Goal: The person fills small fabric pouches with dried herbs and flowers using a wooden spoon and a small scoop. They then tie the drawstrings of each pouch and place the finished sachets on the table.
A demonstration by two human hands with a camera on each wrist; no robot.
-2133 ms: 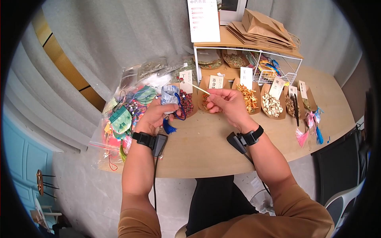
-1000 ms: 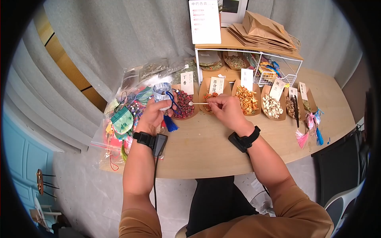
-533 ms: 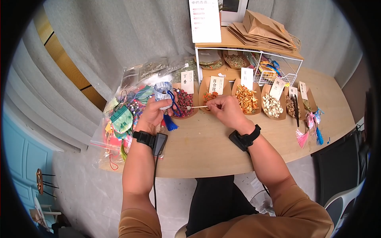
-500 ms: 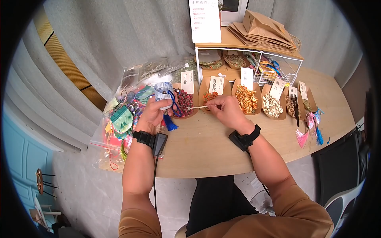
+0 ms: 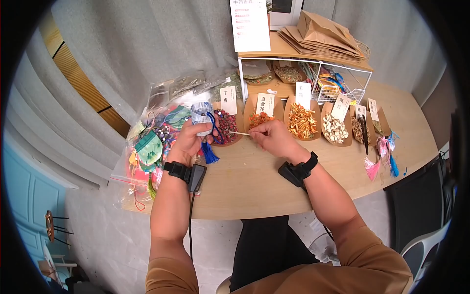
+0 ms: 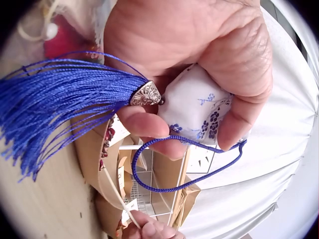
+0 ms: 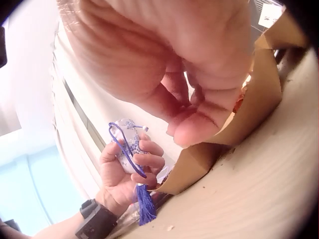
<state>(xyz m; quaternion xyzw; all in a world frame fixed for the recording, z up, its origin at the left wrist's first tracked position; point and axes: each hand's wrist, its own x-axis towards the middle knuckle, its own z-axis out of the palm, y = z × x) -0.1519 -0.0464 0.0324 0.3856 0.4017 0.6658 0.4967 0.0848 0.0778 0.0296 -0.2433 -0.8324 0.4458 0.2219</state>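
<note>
My left hand (image 5: pixel 188 139) holds a small white sachet (image 6: pixel 194 107) with blue blossoms between thumb and fingers. A blue cord loop (image 6: pixel 169 189) and a long blue tassel (image 6: pixel 75 92) hang from it. The pouch stands beside a brown paper tray (image 5: pixel 238 116) of dark red dried buds (image 5: pixel 225 121). Thumb and fingertips of my right hand (image 5: pixel 276 138) pinch the end of a thin, pale spoon (image 5: pixel 241 133). Its handle points left and its tip is down among the red buds, hidden there. The right wrist view shows my right fingers (image 7: pixel 199 127) curled together.
More paper trays of dried flowers (image 5: pixel 302 122), white slices (image 5: pixel 334 128) and herbs stand in a row to the right, with label cards. A plastic bag of colourful sachets (image 5: pixel 149 147) lies left. Behind are a shelf (image 5: pixel 289 48), paper bags (image 5: pixel 328 39) and a wire basket (image 5: pixel 342 93).
My right hand has come down from holding the spoon raised near the sachet, bringing its tip into the red buds, and has shifted slightly left. My left hand keeps the sachet nearly still.
</note>
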